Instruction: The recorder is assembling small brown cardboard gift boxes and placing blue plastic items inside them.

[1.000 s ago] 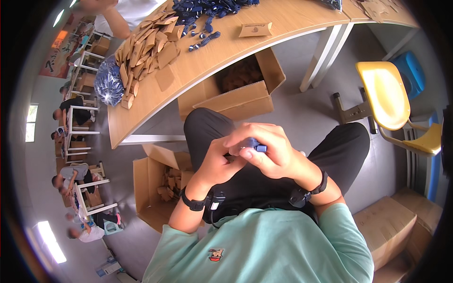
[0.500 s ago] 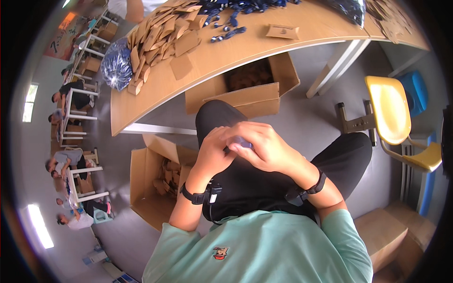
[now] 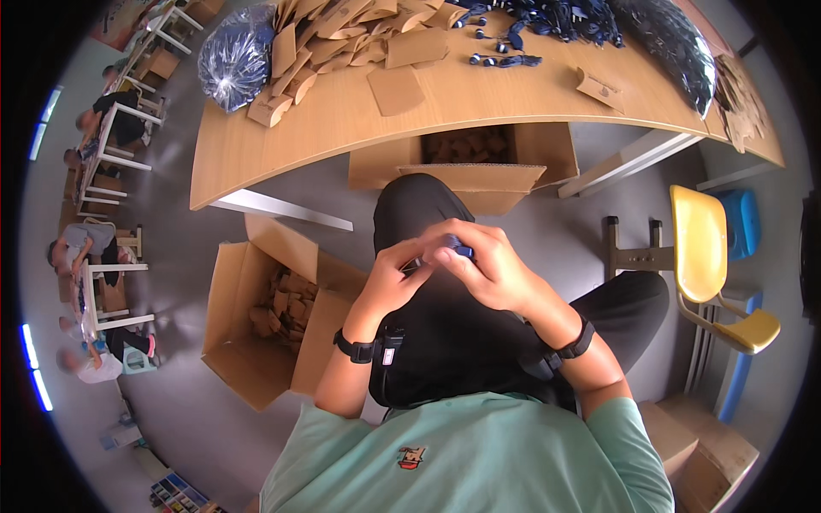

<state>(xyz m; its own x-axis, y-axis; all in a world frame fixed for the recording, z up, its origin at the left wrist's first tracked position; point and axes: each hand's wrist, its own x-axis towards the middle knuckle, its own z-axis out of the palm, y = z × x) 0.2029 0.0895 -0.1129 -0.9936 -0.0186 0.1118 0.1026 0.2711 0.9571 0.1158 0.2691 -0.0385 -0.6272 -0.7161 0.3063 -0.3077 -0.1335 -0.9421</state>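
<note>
Head view, looking straight down: both hands meet over the lap, above the raised dark-trousered knee. The left hand point(image 3: 395, 275) curls in from the left, fingers bent and pinching a small blue item point(image 3: 458, 249) from that side. The right hand point(image 3: 494, 272) folds over from the right, fingers closed around the same piece, so only a sliver of blue shows between them. What exactly it is, I cannot tell; most of it is hidden under the fingers.

By the look of it, it is light and small, rigid enough to be pinched at its ends, and easily dropped, so a fingertip hold on both sides suits it.

On the far side, the table point(image 3: 342, 128) carries a heap of brown card sleeves point(image 3: 342, 34), more blue pieces point(image 3: 547, 21) and a shiny bag point(image 3: 235, 56). Under it sits a box point(image 3: 479, 175); at near left an open carton point(image 3: 274, 321) holds card pieces. A yellow chair point(image 3: 705, 256) stands to the right.
</note>
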